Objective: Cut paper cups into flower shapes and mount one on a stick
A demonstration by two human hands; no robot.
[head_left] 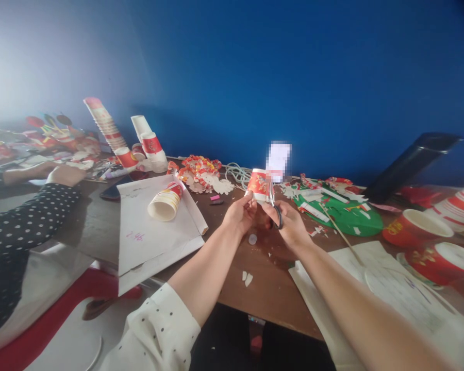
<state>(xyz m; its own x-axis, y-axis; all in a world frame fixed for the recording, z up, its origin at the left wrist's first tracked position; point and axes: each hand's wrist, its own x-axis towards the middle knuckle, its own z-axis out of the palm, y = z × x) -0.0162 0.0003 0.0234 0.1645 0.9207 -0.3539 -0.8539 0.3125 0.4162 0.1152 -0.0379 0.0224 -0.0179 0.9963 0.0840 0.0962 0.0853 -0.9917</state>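
Observation:
My left hand [241, 212] grips a red and white paper cup [258, 184] from below and the left side, over the middle of the table. In my right hand [292, 222] is a pair of scissors [279, 217] with dark handles, its fingers closed round the loops. The blades point up against the right side of the cup. How far they cut into the wall I cannot tell. Right behind the cup stands a small pale thing, blurred out. Two white paper scraps [247, 279] lie on the brown table [232, 257] below my hands.
Left, a paper cup [164, 205] lies on white paper [143, 252]. Behind stand cup stacks [110, 131] and a heap of red-white cuttings [201, 172]. Right are a green sheet [361, 220] with scraps, red cups [413, 229] and a black cylinder [410, 165]. A co-worker's dotted sleeve [42, 211] reaches in.

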